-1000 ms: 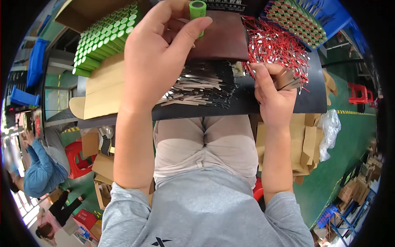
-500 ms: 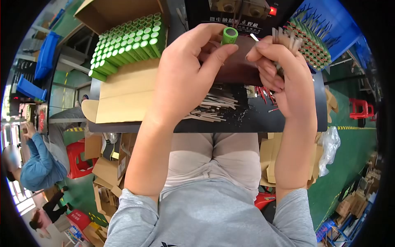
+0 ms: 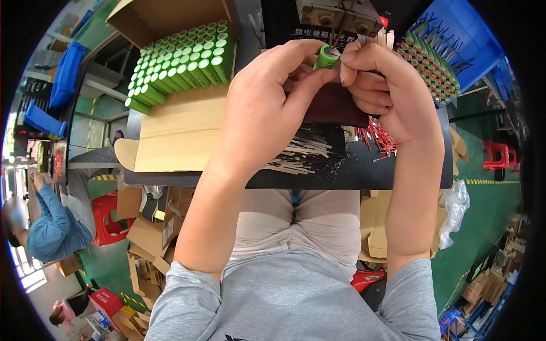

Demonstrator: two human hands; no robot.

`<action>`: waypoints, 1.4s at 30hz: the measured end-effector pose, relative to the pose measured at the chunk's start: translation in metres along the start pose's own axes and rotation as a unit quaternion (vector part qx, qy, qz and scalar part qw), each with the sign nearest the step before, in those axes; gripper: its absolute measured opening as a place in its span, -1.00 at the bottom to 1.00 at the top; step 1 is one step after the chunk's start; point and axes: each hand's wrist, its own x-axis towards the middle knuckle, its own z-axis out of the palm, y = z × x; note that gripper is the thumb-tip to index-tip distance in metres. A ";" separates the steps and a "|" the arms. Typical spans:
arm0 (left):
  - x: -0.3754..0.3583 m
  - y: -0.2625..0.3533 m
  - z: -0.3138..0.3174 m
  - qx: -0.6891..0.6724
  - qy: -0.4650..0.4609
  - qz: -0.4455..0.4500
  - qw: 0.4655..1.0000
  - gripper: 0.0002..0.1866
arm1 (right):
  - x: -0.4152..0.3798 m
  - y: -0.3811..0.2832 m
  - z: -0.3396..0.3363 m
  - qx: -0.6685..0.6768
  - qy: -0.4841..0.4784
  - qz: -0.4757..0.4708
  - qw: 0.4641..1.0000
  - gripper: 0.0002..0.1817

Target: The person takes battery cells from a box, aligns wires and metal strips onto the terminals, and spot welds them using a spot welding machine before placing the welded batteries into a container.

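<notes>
Between the thumb and fingers of my left hand (image 3: 267, 96) is a green cylindrical battery cell (image 3: 324, 60), its end tipped up toward the welder's electrodes (image 3: 338, 35). My right hand (image 3: 392, 85) is closed, with thumb and forefinger pinched right at the cell's top rim. A bundle of pale flat strips (image 3: 382, 38) sticks up behind those fingers. The tip of the single strip in the pinch is mostly hidden. Just beyond both hands stands the black spot welder (image 3: 284, 25) with metal electrode blocks.
To the left, an open cardboard box (image 3: 176, 139) holds rows of green cells (image 3: 182, 65). Loose pale strips (image 3: 298, 153) and red wires (image 3: 376, 139) lie on the black tabletop (image 3: 352, 179). A blue bin (image 3: 475, 34) with wired cells stands right. A person (image 3: 57, 227) sits far left.
My right hand has moved left and up, bringing its pinched strip to the cell's end. My left hand has shifted slightly right with the cell, and the view has tilted a little.
</notes>
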 end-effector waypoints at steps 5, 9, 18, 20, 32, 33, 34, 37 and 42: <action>0.001 -0.001 -0.001 0.007 -0.001 0.002 1.000 -0.66 | 0.000 -0.001 0.001 -0.002 0.002 -0.003 1.000 -0.72; 0.001 -0.002 0.000 0.002 0.006 0.009 1.000 -0.65 | 0.001 0.001 0.000 -0.003 -0.002 -0.005 1.000 -0.73; 0.001 -0.001 -0.002 0.013 0.004 -0.001 1.000 -0.65 | 0.000 0.002 0.000 0.006 -0.012 0.000 1.000 -0.73; 0.001 0.000 -0.002 0.014 -0.002 -0.004 1.000 -0.67 | -0.001 0.003 0.000 0.005 -0.014 -0.006 1.000 -0.73; -0.010 0.008 -0.015 -0.047 -0.046 -0.032 0.997 -0.70 | -0.048 0.038 -0.012 -0.029 0.196 -0.138 0.970 -0.72; -0.013 0.011 -0.015 -0.051 -0.050 -0.031 0.997 -0.70 | -0.055 0.045 -0.023 -0.044 0.234 -0.139 0.961 -0.74; -0.015 0.013 -0.015 -0.057 -0.054 -0.030 0.996 -0.70 | -0.060 0.054 -0.030 -0.058 0.273 -0.141 0.950 -0.75; -0.024 0.018 -0.019 -0.038 -0.049 -0.020 0.998 -0.70 | -0.064 0.085 -0.035 -0.266 0.341 -0.199 0.880 -0.76; -0.029 0.024 -0.025 0.011 -0.058 0.021 0.998 -0.69 | -0.075 0.106 -0.037 -0.486 0.310 -0.164 0.801 -0.70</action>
